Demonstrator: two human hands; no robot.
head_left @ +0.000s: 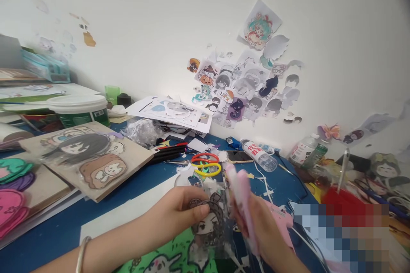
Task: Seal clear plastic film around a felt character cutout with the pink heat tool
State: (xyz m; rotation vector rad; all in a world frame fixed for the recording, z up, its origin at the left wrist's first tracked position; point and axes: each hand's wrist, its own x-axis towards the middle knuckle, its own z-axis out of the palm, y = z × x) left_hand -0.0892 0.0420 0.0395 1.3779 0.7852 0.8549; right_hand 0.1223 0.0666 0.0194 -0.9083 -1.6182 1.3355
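Observation:
My left hand pinches a clear plastic piece printed with a dark-haired cartoon girl, thumb on its top edge. My right hand is closed around a pale pink pen-like tool, blurred by motion, its tip pointing up beside the cutout. Both hands meet low over the blue table, above a green cartoon sheet. A silver bracelet sits on my left wrist.
Red and yellow scissors, black pens, a phone and plastic bottles lie behind the hands. A board with cartoon figures and a white tub stand left. Stickers cover the wall. A pink glue gun lies right.

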